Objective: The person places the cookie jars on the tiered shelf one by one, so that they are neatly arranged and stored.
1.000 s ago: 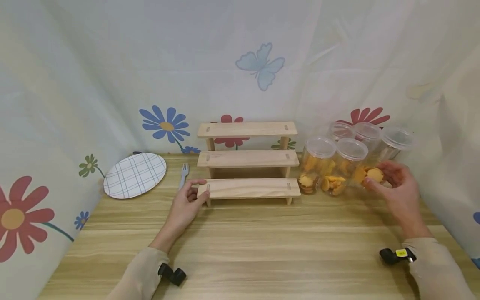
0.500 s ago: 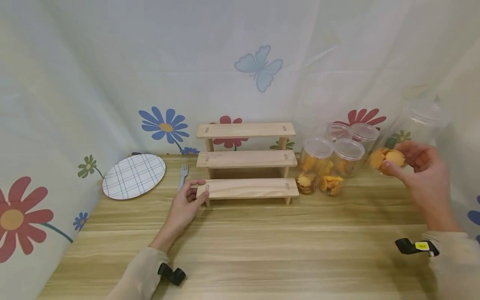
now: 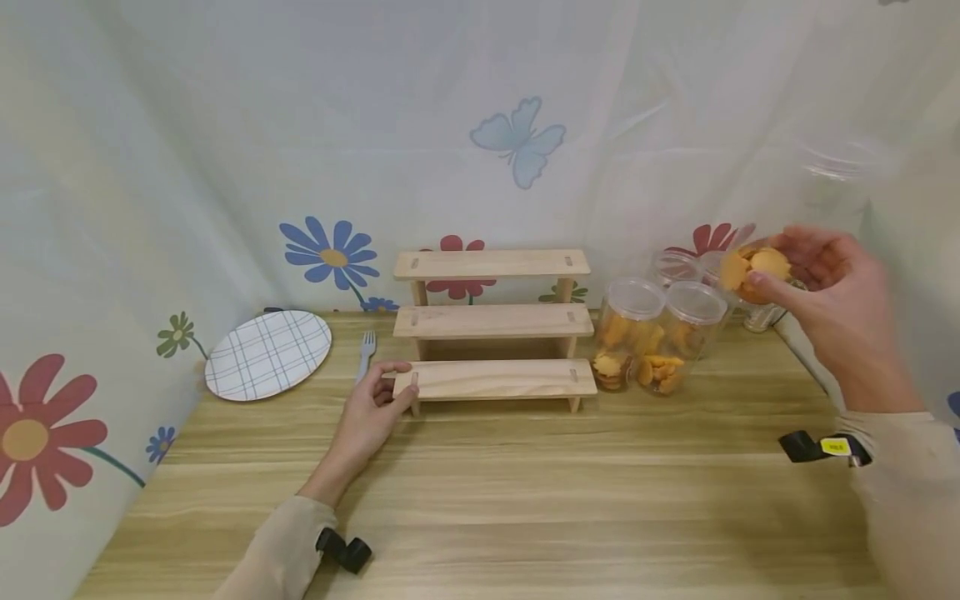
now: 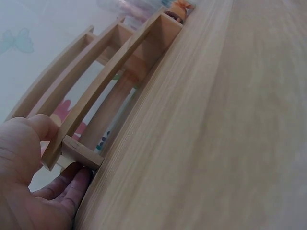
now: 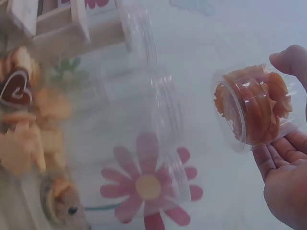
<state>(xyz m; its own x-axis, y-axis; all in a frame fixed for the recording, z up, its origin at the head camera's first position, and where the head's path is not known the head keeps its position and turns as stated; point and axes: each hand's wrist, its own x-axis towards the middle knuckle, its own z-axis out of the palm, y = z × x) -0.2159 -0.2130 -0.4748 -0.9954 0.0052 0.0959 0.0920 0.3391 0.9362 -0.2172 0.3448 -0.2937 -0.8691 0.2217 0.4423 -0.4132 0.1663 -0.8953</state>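
Note:
My right hand (image 3: 851,304) holds a clear lidded jar of round yellow cookies (image 3: 756,273), raised off the table at the far right. In the right wrist view the thumb and fingers lie on opposite sides of this jar (image 5: 252,105), near its base. My left hand (image 3: 372,404) grips the left end of the lowest step of a three-tier wooden shelf (image 3: 498,379). The left wrist view has the thumb over the board (image 4: 88,96) and the other fingers below it, by the short leg (image 4: 82,152).
Several clear jars of cookies stand right of the shelf, two in front (image 3: 632,302) (image 3: 694,305) and others behind. Left of the shelf are a grey fork (image 3: 366,350) and a white checked plate (image 3: 268,355). A patterned curtain (image 3: 517,58) closes off the back.
The right hand has lifted its jar away from the group, first right and up, then further up and slightly left. The left hand stays on the shelf.

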